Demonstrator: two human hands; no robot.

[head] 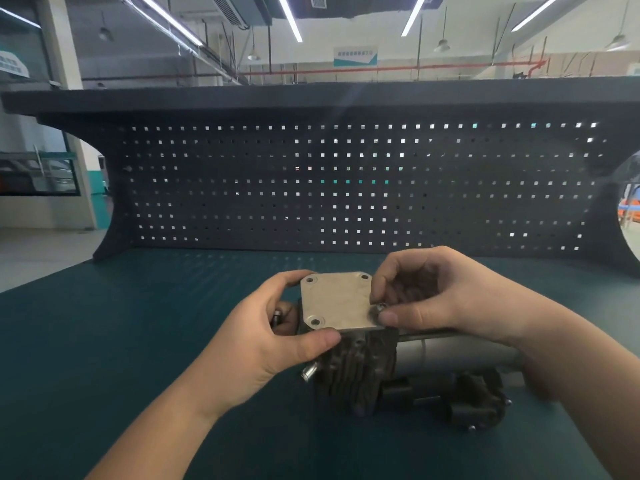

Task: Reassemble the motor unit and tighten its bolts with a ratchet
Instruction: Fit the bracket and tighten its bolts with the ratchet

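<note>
Low in the middle of the frame, our left hand [263, 344] grips the left side of the flat plate [334, 301] on top of the dark motor [360, 372] on the green table [138, 323]. Our right hand [446, 292] pinches a bolt [378, 308] at the plate's right corner.

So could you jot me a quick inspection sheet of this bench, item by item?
Surface: dark green bench top.
Job's things: square metal cover plate on the finned motor unit; three corner holes empty; bolt at the fourth.
Clutter: nothing seen.
Hands: left hand grips the plate's edge; right hand pinches the bolt.
Cables: nothing seen.
Surroundings: black pegboard, workshop hall behind.
</note>
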